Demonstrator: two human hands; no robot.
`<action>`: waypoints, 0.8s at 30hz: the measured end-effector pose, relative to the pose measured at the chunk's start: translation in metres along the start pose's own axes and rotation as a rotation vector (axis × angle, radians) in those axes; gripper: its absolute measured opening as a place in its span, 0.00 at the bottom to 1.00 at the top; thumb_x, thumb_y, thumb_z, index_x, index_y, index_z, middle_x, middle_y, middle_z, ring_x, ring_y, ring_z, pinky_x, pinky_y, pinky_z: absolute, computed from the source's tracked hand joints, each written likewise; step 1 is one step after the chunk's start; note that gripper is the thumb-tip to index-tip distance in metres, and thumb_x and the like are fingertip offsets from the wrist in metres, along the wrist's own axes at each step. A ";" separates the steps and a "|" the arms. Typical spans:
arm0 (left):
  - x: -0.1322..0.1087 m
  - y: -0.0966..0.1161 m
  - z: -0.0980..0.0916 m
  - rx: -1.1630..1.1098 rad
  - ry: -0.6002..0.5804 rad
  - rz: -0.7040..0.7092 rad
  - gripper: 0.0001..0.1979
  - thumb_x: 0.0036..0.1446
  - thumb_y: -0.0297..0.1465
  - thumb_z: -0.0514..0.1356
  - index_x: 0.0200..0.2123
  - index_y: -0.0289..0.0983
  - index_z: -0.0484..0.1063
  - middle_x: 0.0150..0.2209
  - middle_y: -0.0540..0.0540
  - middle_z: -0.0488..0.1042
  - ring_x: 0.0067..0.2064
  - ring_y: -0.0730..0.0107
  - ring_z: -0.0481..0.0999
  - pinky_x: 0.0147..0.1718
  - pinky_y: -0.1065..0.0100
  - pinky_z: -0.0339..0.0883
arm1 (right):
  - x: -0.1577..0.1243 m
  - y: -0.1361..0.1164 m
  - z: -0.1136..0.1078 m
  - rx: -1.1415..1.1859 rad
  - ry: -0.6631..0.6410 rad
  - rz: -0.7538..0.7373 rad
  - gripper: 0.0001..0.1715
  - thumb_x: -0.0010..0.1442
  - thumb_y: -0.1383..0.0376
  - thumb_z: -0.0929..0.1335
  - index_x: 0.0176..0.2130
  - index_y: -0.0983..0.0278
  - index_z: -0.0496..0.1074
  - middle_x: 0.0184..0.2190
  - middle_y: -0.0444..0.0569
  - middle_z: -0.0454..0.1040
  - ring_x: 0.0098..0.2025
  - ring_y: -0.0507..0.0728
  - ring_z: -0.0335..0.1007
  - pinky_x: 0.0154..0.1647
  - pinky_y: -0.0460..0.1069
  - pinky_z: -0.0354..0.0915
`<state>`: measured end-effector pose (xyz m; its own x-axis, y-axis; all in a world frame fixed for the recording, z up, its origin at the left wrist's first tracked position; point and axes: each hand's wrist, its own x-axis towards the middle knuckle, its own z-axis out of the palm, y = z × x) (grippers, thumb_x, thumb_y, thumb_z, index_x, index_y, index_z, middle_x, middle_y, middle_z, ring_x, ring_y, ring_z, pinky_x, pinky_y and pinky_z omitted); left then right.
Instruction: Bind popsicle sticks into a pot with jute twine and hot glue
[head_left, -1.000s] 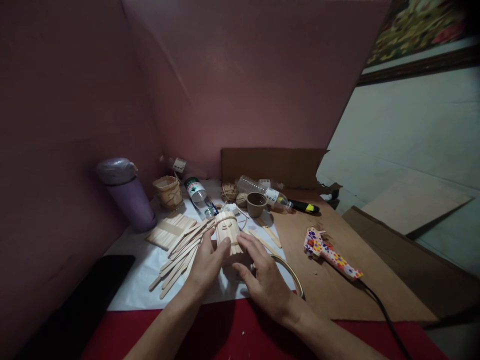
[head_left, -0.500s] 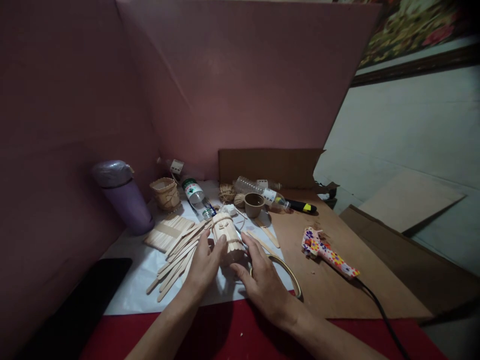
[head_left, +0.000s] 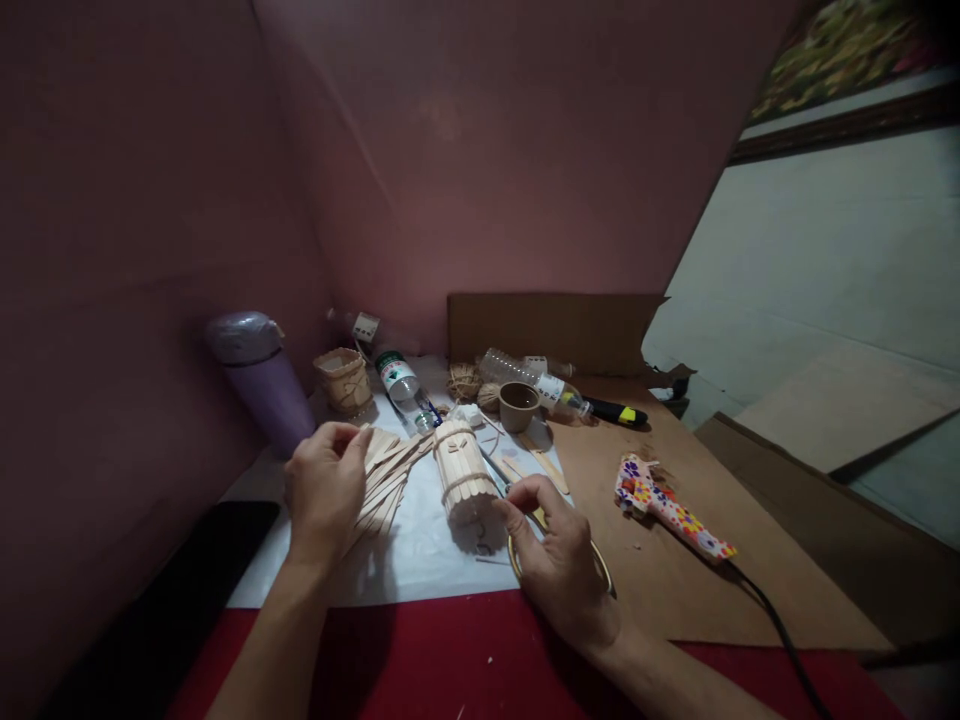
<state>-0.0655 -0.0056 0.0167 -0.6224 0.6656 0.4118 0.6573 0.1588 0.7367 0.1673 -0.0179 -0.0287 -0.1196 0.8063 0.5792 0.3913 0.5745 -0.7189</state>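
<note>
A cylinder covered with pale wooden craft sticks (head_left: pixel 461 465) lies on the white sheet, bound by two twine bands and carrying small wooden pieces on its side. My left hand (head_left: pixel 328 490) is raised over the loose craft sticks (head_left: pixel 386 490), thumb and fingers pinched together. My right hand (head_left: pixel 559 560) is beside the cylinder's near end, also pinched; whatever either pinch may hold is too small to make out. Under the right hand shows part of a gold-coloured loop (head_left: pixel 604 572). Neither hand grips the cylinder.
A purple tumbler (head_left: pixel 270 390) and a stick-covered pot (head_left: pixel 343 380) stand at left. Behind are plastic bottles (head_left: pixel 397 378), twine balls (head_left: pixel 465 380) and a brown cup (head_left: pixel 519 405). A flower-patterned glue gun (head_left: pixel 675 510) with a black cord lies on the cardboard (head_left: pixel 615 590).
Both hands have let go of the stick-covered cylinder, which stays lying on the sheet. My left hand has moved left and up; my right has moved slightly right. The view has shifted a little.
</note>
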 end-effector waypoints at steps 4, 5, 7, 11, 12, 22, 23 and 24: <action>0.000 -0.003 0.001 0.452 -0.345 0.079 0.09 0.56 0.35 0.57 0.29 0.41 0.76 0.33 0.41 0.79 0.38 0.54 0.76 0.29 0.64 0.58 | 0.000 0.001 -0.003 0.024 0.010 0.028 0.11 0.66 0.63 0.63 0.31 0.62 0.67 0.25 0.44 0.69 0.27 0.53 0.66 0.30 0.47 0.61; 0.000 -0.002 0.002 0.510 -0.389 0.086 0.09 0.55 0.34 0.57 0.30 0.41 0.77 0.33 0.40 0.79 0.38 0.53 0.76 0.29 0.64 0.57 | -0.001 0.002 -0.003 0.030 0.018 0.025 0.12 0.66 0.62 0.63 0.31 0.62 0.68 0.24 0.43 0.69 0.26 0.53 0.66 0.29 0.47 0.61; -0.002 0.000 0.004 0.557 -0.436 0.081 0.08 0.54 0.31 0.57 0.31 0.40 0.77 0.35 0.40 0.80 0.39 0.54 0.77 0.28 0.64 0.57 | -0.001 0.004 -0.003 0.038 0.026 0.022 0.14 0.67 0.61 0.62 0.31 0.63 0.68 0.24 0.43 0.68 0.26 0.53 0.65 0.28 0.47 0.59; -0.004 0.002 0.006 0.620 -0.492 0.071 0.09 0.53 0.30 0.57 0.32 0.40 0.77 0.38 0.39 0.80 0.42 0.52 0.76 0.30 0.63 0.58 | -0.002 0.004 -0.004 0.035 0.018 0.005 0.16 0.68 0.59 0.62 0.30 0.64 0.69 0.23 0.43 0.67 0.25 0.52 0.63 0.27 0.47 0.58; -0.004 0.002 0.007 0.635 -0.506 0.073 0.09 0.53 0.31 0.57 0.33 0.41 0.77 0.39 0.38 0.79 0.42 0.51 0.76 0.30 0.63 0.58 | -0.002 0.004 -0.004 0.033 0.017 -0.005 0.16 0.67 0.60 0.62 0.30 0.64 0.69 0.23 0.43 0.66 0.25 0.52 0.63 0.27 0.47 0.58; -0.003 -0.005 0.012 0.720 -0.606 0.103 0.10 0.51 0.30 0.57 0.32 0.39 0.79 0.38 0.37 0.80 0.43 0.52 0.77 0.33 0.63 0.61 | -0.001 0.000 -0.005 -0.001 -0.012 -0.021 0.17 0.67 0.60 0.63 0.29 0.65 0.70 0.22 0.44 0.67 0.24 0.53 0.63 0.27 0.47 0.58; -0.003 -0.005 0.012 0.725 -0.609 0.105 0.10 0.51 0.30 0.57 0.33 0.39 0.79 0.38 0.37 0.80 0.43 0.52 0.77 0.33 0.63 0.62 | -0.001 0.000 -0.005 -0.003 -0.018 -0.020 0.18 0.67 0.59 0.63 0.29 0.65 0.70 0.22 0.45 0.68 0.24 0.53 0.64 0.27 0.47 0.58; -0.003 -0.005 0.012 0.730 -0.611 0.108 0.10 0.51 0.30 0.57 0.33 0.38 0.79 0.38 0.37 0.80 0.43 0.52 0.77 0.33 0.63 0.62 | -0.001 0.000 -0.005 -0.005 -0.024 -0.018 0.18 0.67 0.59 0.62 0.29 0.65 0.70 0.22 0.45 0.68 0.25 0.53 0.64 0.27 0.47 0.58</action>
<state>-0.0617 0.0004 0.0056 -0.3489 0.9361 -0.0453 0.9295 0.3518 0.1104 0.1715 -0.0191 -0.0271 -0.1489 0.7991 0.5824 0.3934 0.5882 -0.7065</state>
